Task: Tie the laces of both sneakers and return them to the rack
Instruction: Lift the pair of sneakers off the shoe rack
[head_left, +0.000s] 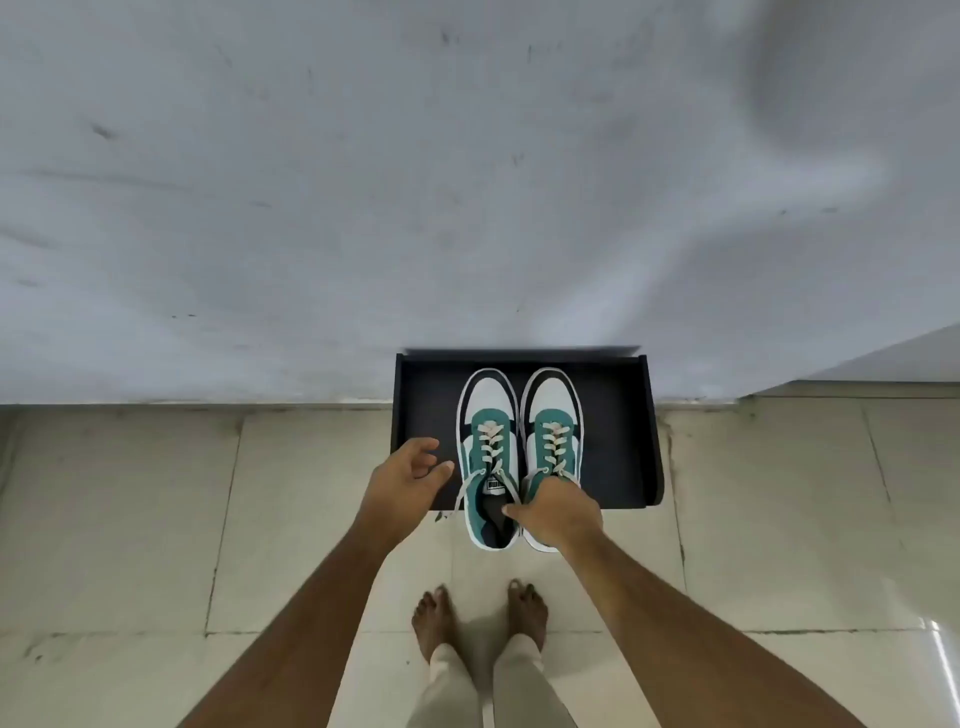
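Note:
Two green, white and black sneakers lie side by side over a black rack that stands against the wall, toes pointing to the wall. The left sneaker has loose cream laces hanging at its opening. My right hand grips both sneakers at their collars, thumb inside the left one, fingers over the right sneaker. Their heels stick out past the rack's front edge. My left hand hovers just left of the left sneaker, fingers curled apart, holding nothing.
A grey wall rises behind the rack. Pale floor tiles spread on both sides. My bare feet stand on the tiles just in front of the rack.

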